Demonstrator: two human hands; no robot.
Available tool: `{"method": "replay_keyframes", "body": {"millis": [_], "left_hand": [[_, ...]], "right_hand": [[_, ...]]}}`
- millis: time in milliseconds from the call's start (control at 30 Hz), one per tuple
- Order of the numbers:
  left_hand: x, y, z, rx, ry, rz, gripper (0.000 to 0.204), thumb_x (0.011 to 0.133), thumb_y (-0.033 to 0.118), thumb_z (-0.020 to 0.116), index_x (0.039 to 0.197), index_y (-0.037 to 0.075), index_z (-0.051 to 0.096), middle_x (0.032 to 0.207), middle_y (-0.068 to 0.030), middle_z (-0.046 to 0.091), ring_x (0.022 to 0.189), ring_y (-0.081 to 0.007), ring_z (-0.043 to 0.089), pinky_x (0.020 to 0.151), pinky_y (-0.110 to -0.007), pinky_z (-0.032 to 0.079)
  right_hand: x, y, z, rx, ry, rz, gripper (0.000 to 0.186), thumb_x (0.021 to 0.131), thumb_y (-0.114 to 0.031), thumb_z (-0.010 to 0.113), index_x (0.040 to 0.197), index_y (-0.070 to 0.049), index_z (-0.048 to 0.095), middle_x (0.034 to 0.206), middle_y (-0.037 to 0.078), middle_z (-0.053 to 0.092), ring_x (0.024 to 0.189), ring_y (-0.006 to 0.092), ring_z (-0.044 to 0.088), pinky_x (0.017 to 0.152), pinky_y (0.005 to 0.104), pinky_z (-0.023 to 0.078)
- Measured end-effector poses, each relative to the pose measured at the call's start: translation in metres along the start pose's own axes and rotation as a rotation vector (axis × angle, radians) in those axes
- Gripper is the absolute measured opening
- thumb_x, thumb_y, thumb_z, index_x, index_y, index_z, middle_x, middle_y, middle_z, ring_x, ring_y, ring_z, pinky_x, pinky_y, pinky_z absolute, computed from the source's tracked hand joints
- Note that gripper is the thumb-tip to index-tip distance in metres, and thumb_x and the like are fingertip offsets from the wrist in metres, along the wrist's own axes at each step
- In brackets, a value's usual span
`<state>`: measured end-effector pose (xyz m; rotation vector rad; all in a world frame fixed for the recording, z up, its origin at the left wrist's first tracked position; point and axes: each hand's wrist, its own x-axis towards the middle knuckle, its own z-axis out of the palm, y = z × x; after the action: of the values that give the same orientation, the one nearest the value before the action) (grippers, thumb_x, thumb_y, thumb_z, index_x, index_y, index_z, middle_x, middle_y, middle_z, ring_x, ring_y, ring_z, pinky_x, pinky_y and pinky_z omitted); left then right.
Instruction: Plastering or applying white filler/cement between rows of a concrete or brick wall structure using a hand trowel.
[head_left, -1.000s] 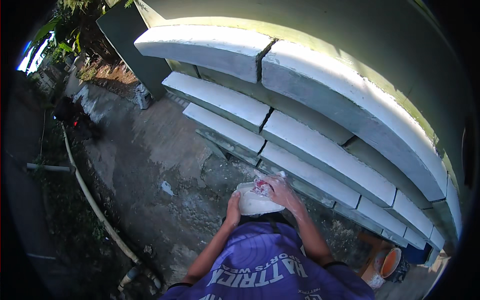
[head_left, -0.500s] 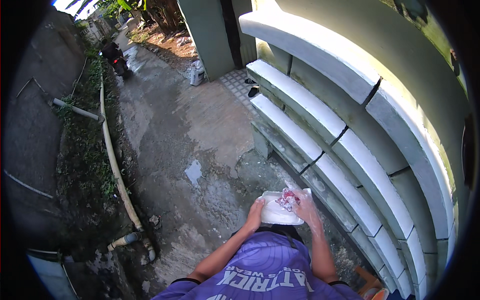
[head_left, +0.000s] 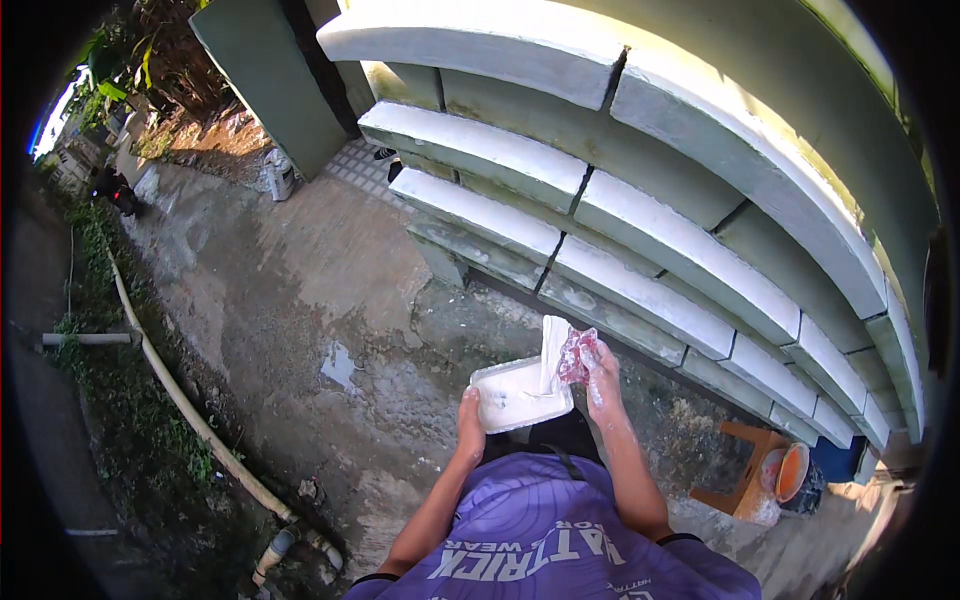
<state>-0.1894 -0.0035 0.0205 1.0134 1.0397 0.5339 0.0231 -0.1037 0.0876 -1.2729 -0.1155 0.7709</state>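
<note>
My left hand (head_left: 471,420) grips the left edge of a shallow white tray (head_left: 487,424), which holds white paint. Above the tray's right side, my right hand (head_left: 604,385) is closed on a paint applicator (head_left: 578,356) with a red, paint-smeared grip. A flat white part, coated in paint, stands against the grip and reaches down to the tray; its exact kind cannot be made out. White smears cover the right fingers. Beyond the hands rise stepped ledges (head_left: 630,290) with white-painted tops and greenish faces.
An orange-brown stool (head_left: 738,465) and an orange-rimmed container (head_left: 792,473) stand at the right. Wet concrete (head_left: 290,330) stretches ahead. A long pipe (head_left: 185,405) runs along the left beside weeds. Farther off are a white sack (head_left: 279,175) and a motorbike (head_left: 118,192).
My view has turned right, bringing the stool and container more into sight. My right hand has lifted the applicator from over the paint to the tray's right side; its white part now shows upright.
</note>
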Motion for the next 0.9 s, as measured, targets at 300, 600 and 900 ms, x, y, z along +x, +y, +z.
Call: {"method": "replay_keyframes", "body": {"millis": [300, 600, 900], "left_hand": [[-0.003, 0.006, 0.037, -0.085, -0.059, -0.011, 0.051, 0.099, 0.036, 0.036, 0.127, -0.005, 0.046, 0.124, -0.0119, 0.052, 0.114, -0.0181, 0.049, 0.101, -0.031, 0.034], [0.023, -0.008, 0.084, -0.136, -0.113, 0.004, 0.049, 0.1, 0.038, 0.034, 0.124, -0.003, 0.049, 0.119, -0.0112, 0.056, 0.108, -0.0183, 0.054, 0.097, -0.031, 0.039], [0.017, -0.002, 0.084, -0.269, 0.074, -0.05, 0.054, 0.098, 0.044, 0.035, 0.131, 0.001, 0.045, 0.124, -0.0091, 0.054, 0.114, -0.0197, 0.052, 0.099, -0.033, 0.038]], "right_hand": [[-0.003, -0.001, -0.053, 0.178, 0.115, 0.097, 0.025, 0.092, -0.008, 0.052, 0.116, -0.002, 0.055, 0.103, 0.004, 0.062, 0.092, 0.0134, 0.063, 0.081, 0.0292, 0.052], [0.035, -0.029, -0.116, 0.307, 0.164, 0.14, 0.025, 0.091, -0.008, 0.053, 0.115, -0.007, 0.056, 0.106, 0.005, 0.063, 0.094, 0.0177, 0.063, 0.084, 0.0336, 0.052], [0.109, -0.018, -0.213, -0.973, 0.586, -0.499, 0.024, 0.089, -0.005, 0.05, 0.113, 0.0, 0.049, 0.103, 0.019, 0.062, 0.09, 0.0384, 0.063, 0.069, 0.0467, 0.048]]}}
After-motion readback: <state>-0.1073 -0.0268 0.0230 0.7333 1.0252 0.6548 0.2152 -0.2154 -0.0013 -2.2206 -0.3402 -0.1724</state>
